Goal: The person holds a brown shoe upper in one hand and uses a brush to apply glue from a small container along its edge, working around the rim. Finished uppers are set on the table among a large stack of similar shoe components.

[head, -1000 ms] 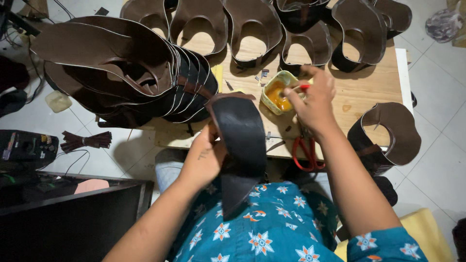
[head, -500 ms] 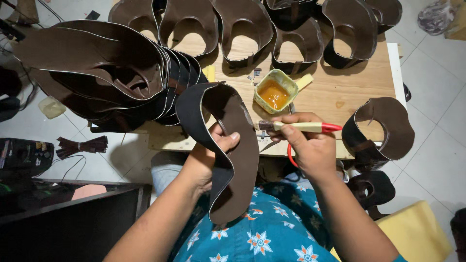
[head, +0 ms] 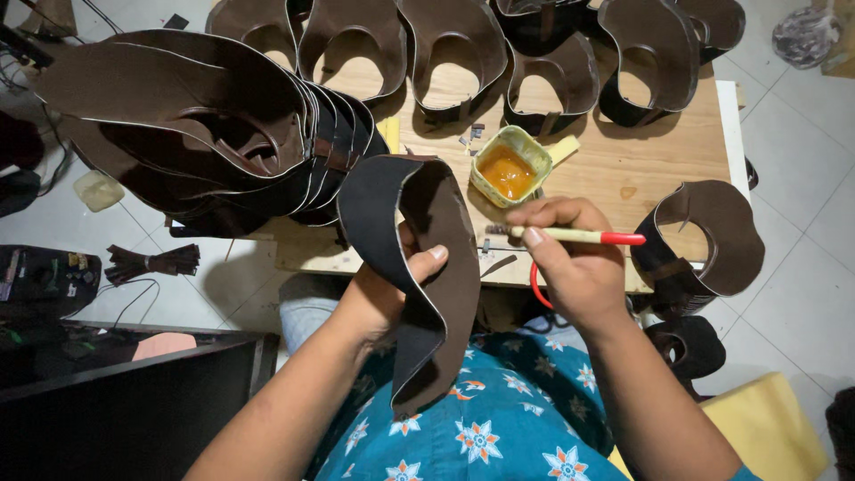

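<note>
Leather piece (head: 427, 267), dark brown and curved, is clamped in the left hand (head: 387, 289), thumb on its inner face, above the lap. The right hand (head: 570, 258) is closed on a brush (head: 579, 236) with red end, just beside the leather. Glue pot (head: 509, 167) stands on the worktop (head: 641, 160) just beyond the right hand. I think glue may drip on the shirt (head: 481, 428), because the floppy leather bends easily.
</note>
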`<act>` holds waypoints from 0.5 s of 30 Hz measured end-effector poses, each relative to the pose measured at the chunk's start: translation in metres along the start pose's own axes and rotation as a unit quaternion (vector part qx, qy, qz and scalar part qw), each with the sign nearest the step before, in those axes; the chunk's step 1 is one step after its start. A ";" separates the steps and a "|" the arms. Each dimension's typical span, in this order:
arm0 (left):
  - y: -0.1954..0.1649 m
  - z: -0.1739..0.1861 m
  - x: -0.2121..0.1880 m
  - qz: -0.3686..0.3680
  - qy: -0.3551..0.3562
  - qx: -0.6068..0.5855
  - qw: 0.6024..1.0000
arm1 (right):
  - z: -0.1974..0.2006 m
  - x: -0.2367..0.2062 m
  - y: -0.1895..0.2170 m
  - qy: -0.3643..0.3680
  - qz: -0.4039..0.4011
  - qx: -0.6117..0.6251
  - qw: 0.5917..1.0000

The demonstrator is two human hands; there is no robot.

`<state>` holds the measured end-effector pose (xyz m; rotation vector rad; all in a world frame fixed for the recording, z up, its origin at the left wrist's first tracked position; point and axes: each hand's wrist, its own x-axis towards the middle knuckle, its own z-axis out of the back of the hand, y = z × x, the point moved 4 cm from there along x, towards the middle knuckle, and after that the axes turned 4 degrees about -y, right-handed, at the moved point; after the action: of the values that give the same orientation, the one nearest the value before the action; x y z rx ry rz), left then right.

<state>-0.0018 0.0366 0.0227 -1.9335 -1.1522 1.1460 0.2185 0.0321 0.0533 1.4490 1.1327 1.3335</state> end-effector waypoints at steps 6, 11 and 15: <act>-0.002 0.005 0.002 -0.031 -0.064 0.117 0.991 | -0.005 0.002 0.000 0.050 -0.049 -0.060 0.996; 0.003 0.011 0.003 0.016 -0.078 -0.018 0.997 | -0.005 -0.015 0.001 0.102 -0.042 -0.070 0.991; 0.000 0.004 0.007 -0.085 0.037 -0.005 0.996 | 0.000 -0.019 -0.004 0.060 -0.056 -0.025 0.996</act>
<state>-0.0041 0.0433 0.0186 -1.8300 -1.2593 0.9728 0.2175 0.0143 0.0447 1.2645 1.2296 1.3743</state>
